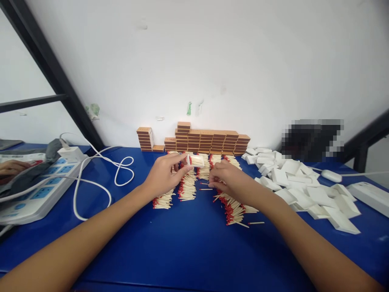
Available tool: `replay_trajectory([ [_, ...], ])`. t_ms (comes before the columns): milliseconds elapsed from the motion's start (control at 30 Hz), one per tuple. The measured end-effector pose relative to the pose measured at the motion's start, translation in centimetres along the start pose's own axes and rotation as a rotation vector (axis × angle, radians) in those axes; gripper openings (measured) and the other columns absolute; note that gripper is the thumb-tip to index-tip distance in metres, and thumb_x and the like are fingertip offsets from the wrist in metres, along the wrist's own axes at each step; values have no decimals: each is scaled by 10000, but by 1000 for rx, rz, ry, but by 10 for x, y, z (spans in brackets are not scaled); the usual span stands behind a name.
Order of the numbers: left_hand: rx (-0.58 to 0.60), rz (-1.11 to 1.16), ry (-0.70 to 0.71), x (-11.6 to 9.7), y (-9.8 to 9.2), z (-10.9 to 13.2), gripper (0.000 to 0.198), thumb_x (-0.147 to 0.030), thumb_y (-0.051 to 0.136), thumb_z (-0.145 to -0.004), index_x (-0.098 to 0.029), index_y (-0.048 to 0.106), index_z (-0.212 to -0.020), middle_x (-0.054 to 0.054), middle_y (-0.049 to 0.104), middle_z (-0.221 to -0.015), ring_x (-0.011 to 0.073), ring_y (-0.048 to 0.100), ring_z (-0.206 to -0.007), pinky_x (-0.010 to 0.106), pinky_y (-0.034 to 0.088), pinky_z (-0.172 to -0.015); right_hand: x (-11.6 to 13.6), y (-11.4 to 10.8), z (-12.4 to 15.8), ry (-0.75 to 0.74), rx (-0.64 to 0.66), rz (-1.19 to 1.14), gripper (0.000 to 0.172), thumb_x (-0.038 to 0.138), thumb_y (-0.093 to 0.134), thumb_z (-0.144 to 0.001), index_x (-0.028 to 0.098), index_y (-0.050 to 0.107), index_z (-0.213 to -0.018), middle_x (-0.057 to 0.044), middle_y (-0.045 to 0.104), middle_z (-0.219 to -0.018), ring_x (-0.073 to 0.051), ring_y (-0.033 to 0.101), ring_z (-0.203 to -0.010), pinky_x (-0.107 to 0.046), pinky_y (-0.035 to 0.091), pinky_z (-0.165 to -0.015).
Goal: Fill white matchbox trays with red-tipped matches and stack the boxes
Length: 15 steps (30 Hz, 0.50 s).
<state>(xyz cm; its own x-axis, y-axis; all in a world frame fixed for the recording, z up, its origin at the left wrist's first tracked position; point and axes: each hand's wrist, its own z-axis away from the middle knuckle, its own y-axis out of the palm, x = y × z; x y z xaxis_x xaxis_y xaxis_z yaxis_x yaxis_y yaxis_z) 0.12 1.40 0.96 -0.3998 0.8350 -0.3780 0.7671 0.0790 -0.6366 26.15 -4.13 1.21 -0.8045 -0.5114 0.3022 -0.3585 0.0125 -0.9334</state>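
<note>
At the centre of the frame the left hand (pixel 164 174) holds a small white matchbox tray (pixel 196 160) pinched between thumb and fingertips, its grip narrow around the tray's end, raised just above the rows of red-tipped matches (pixel 188 184) lying on the blue desk (pixel 182 243). The right hand (pixel 229 180) rests on the matches to the right of centre, fingers curled down as if pinching a few; whether that grip actually holds any I cannot tell.

The tray looks held only by one end, so a nudge could tip it and spill what is inside. The right forearm lies close over the lower right pile and could scatter it, and a loose match (pixel 255 223) sits apart already.

Behind, stacked brown boxes (pixel 209 142) line the wall; white empty trays (pixel 304 186) heap at right. A power strip (pixel 36 190) and white cable (pixel 100 170) sit at left, beside another person's hand (pixel 12 166), cut off by the frame edge. A patch at upper right is blurred out
</note>
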Motion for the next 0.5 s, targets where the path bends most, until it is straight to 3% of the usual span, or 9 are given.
replay_trajectory([
  [167, -8, -29, 19, 0, -1, -1, 378, -449, 683, -1020, -169, 742, -1267, 7, 732, -853, 105, 591, -625, 255, 483, -632, -1, -6, 2, -23, 42, -24, 97, 159, 731, -943, 203, 729, -856, -86, 684, -933, -257, 558, -969, -374, 433, -858],
  [333, 8, -55, 28, 0, -1, -1, 406, -447, 676, -1023, -165, 727, -1310, 16, 726, -853, 120, 602, -657, 266, 484, -646, -3, -1, -1, -31, -120, 51, 132, 141, 626, -1000, 195, 732, -941, -96, 682, -945, -253, 544, -937, -389, 428, -863],
  [500, 4, -61, 47, 0, -1, -1, 414, -482, 654, -1031, -169, 734, -1290, 17, 723, -847, 122, 597, -653, 272, 490, -653, -6, 16, -6, -68, -224, 180, 69, 185, 667, -984, 188, 729, -952, -107, 646, -964, -268, 519, -942, -402, 425, -859],
])
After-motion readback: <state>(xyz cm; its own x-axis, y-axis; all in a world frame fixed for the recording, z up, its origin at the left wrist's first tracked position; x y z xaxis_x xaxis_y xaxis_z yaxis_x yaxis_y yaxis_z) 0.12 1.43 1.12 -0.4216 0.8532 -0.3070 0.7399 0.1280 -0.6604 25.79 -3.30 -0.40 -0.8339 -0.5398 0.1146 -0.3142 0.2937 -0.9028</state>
